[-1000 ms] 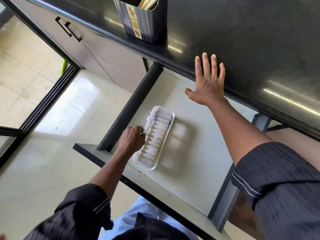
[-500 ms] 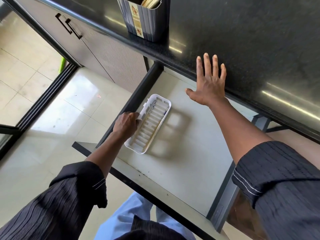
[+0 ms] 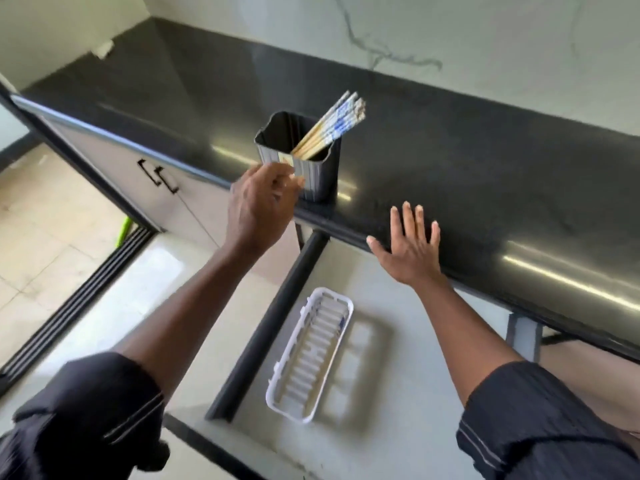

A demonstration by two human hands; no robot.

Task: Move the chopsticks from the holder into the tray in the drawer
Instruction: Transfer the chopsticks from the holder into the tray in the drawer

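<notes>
- A glossy black countertop [image 3: 450, 150] runs across the scene from far left to near right, with a pale veined wall [image 3: 415, 36] behind it.
- Below its front edge a drawer [image 3: 408, 420] stands pulled out, showing a pale floor and a dark rail along its left side.
- To the left, under the counter, are grey cabinet doors [image 3: 114, 157] with two black handles side by side.
- A white slotted tray [image 3: 277, 372] lies flat in the drawer, close to the left rail, its long side pointing away from the person. It holds no chopsticks.
- A dark ribbed holder [image 3: 320, 174] stands upright on the counter near the front edge, above the drawer's left corner.
- The left hand [image 3: 263, 202], on a dark-sleeved arm, is raised at the holder's near-left side, its fingers curled toward the wall. It is blurred, so I cannot tell whether it grasps the holder or touches it at all.
- The right hand [image 3: 410, 247] lies flat on the counter's front edge, fingers straight and spread, holding nothing.
- The chopsticks [image 3: 332, 124] all sit bundled in the holder, leaning toward the far right, their patterned tops sticking out above the rim.
</notes>
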